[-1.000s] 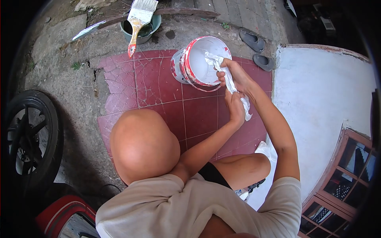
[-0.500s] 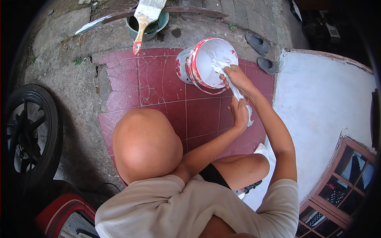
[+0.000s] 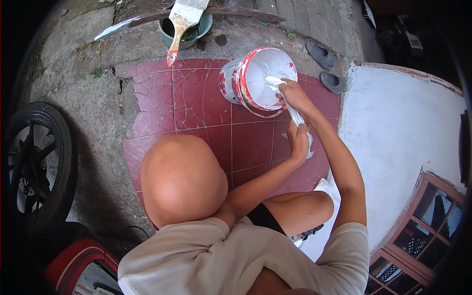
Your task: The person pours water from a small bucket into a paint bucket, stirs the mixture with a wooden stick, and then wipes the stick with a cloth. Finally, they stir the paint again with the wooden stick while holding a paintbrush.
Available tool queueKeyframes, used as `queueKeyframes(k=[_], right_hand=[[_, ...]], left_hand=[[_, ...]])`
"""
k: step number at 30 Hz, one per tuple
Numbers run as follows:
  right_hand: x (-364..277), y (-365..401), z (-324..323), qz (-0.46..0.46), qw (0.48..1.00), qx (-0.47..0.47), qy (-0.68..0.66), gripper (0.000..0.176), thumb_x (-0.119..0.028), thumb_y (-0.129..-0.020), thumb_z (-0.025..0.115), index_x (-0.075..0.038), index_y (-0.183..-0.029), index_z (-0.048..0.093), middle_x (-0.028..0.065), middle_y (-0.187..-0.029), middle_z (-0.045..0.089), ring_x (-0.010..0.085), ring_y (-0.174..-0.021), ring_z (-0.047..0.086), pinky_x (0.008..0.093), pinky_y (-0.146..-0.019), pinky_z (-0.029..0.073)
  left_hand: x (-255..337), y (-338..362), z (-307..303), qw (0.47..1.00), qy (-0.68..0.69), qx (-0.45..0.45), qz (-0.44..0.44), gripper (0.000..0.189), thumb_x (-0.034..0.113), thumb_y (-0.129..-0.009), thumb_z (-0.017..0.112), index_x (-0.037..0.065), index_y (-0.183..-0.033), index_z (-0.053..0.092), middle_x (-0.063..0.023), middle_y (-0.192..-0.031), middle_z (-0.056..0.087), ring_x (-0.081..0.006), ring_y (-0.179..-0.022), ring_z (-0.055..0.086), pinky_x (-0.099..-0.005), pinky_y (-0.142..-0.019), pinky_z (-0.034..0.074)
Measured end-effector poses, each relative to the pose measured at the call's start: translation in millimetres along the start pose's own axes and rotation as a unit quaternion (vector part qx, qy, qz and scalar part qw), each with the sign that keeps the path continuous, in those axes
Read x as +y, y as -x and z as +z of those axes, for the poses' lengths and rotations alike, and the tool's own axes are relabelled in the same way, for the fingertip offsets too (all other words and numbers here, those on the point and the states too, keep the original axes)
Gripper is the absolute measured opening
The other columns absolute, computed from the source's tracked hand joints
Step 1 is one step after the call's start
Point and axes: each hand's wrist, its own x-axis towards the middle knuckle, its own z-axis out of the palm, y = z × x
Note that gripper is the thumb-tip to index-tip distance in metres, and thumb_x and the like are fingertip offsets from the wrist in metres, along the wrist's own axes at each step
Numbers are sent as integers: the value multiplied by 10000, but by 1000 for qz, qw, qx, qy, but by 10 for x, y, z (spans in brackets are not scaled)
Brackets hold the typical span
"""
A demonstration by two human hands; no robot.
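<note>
A white plastic bag (image 3: 296, 116), twisted long and smeared, runs between my two hands. My right hand (image 3: 295, 96) grips its upper part at the near-right rim of the paint bucket (image 3: 242, 81), and the bag's crumpled end pokes over the opening. Lower down, my left hand (image 3: 298, 141) is closed around the bag, with loose plastic showing beside the palm. The bucket is white with red paint around the rim and stands tilted in the view, its inside coated white. Its handle hangs down on the near side.
A wide paintbrush (image 3: 181, 28) lies across a green-grey basin (image 3: 201, 30) at the back. Grey shoes (image 3: 320, 54) sit by the white wall (image 3: 393, 132). Red tiles (image 3: 204, 105) cover the floor. A black wheel (image 3: 39, 162) stands at left, and a window (image 3: 425, 221) is at right.
My right hand and the bag's end have shifted very slightly; less of the bag stretches into the bucket. The view has moved a little. Both hands keep their hold.
</note>
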Motion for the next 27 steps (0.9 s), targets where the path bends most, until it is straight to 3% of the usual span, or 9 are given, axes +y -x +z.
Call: queueKeyframes(k=[4, 7, 10, 13, 16, 19, 22, 27], right_hand=[[-34, 37, -13, -18, 996, -28, 77, 414, -260, -917, 440, 85, -1141, 480, 52, -705, 500, 104, -512, 467, 252, -434, 402], [-28, 51, 3, -26, 999, -8, 35, 370, -279, -932, 442, 56, -1077, 505, 51, -704, 499, 99, -512, 456, 248, -436, 397], [-80, 89, 22, -41, 998, -15, 35, 364, -259, -937, 431, 48, -1117, 505, 37, -684, 489, 96, -505, 450, 241, -427, 390], [-35, 46, -14, -65, 996, -53, 35, 363, -237, -934, 430, 57, -1128, 516, 24, -643, 489, 96, -508, 458, 263, -442, 389], [53, -9, -37, -125, 984, -23, 126, 345, -199, -916, 439, 67, -1110, 540, 86, -615, 538, 150, -521, 510, 319, -496, 420], [100, -35, -31, -192, 957, 40, 213, 340, -173, -892, 450, 77, -1098, 553, 181, -648, 579, 227, -571, 567, 372, -585, 445], [100, -51, -26, -157, 955, 55, 244, 351, -171, -875, 468, 57, -1129, 551, 237, -690, 586, 285, -632, 596, 390, -649, 458], [41, 10, 19, -195, 945, 44, 259, 345, -178, -867, 488, 14, -1146, 558, 208, -648, 592, 295, -639, 621, 383, -646, 469]], left_hand=[[-63, -10, -2, 1000, 8, -1, -1, 171, 14, -759, 376, 6, -897, 477, -37, -700, 505, -94, -548, 451, -268, -481, 374], [-48, -20, -1, 1000, 3, -3, 10, 171, 12, -759, 374, 5, -897, 475, -32, -692, 499, -87, -540, 447, -260, -457, 367], [66, -3, 3, 1000, 8, -2, -27, 104, 66, -737, 418, -9, -799, 455, -113, -711, 496, -202, -621, 474, -356, -599, 390], [52, -17, -10, 999, -15, -1, -36, 108, 65, -738, 416, -9, -804, 459, -109, -706, 496, -195, -619, 476, -354, -596, 390], [-32, -48, -17, 1000, -24, 1, -16, 111, 58, -741, 412, -10, -810, 465, -106, -697, 497, -193, -610, 478, -351, -592, 390], [-38, -55, -17, 1000, 6, -17, -10, 175, 12, -759, 376, -1, -902, 477, -48, -702, 518, -104, -572, 477, -277, -501, 394], [-69, -72, -19, 1000, -19, -7, -8, 206, 10, -759, 378, -13, -934, 486, -55, -723, 529, -116, -581, 485, -291, -514, 404], [-23, -34, -12, 1000, -19, 2, -18, 248, 11, -761, 397, -21, -988, 493, -59, -769, 540, -117, -621, 495, -292, -556, 413]])
